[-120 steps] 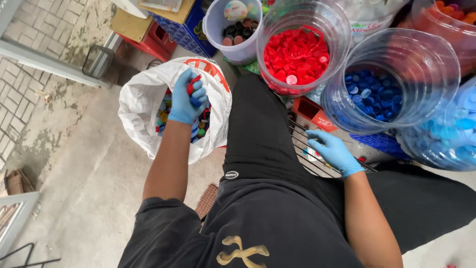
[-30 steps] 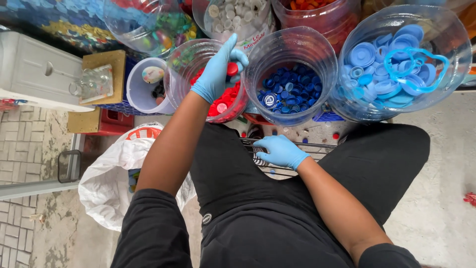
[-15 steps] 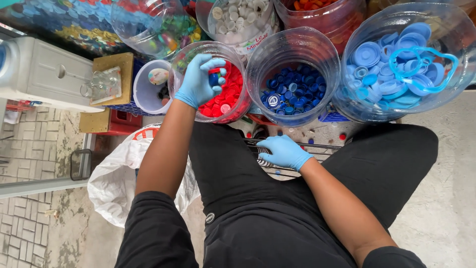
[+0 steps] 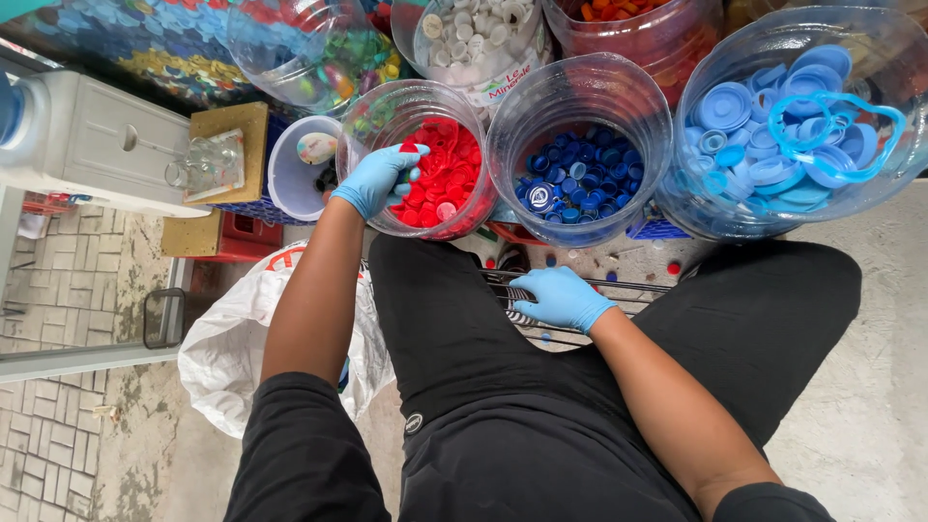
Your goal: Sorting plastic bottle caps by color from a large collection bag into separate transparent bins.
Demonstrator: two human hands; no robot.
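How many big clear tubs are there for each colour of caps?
Red caps tub: 1
Dark blue caps tub: 1
Light blue caps tub: 1
White caps tub: 1
Orange caps tub: 1
Mixed caps tub: 1
Total: 6

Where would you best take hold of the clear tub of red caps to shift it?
Probably by the open rim of the tub of red caps, from above on the near side. The left hand is already at that edge, the walls look smooth and round, and other tubs crowd its far side.
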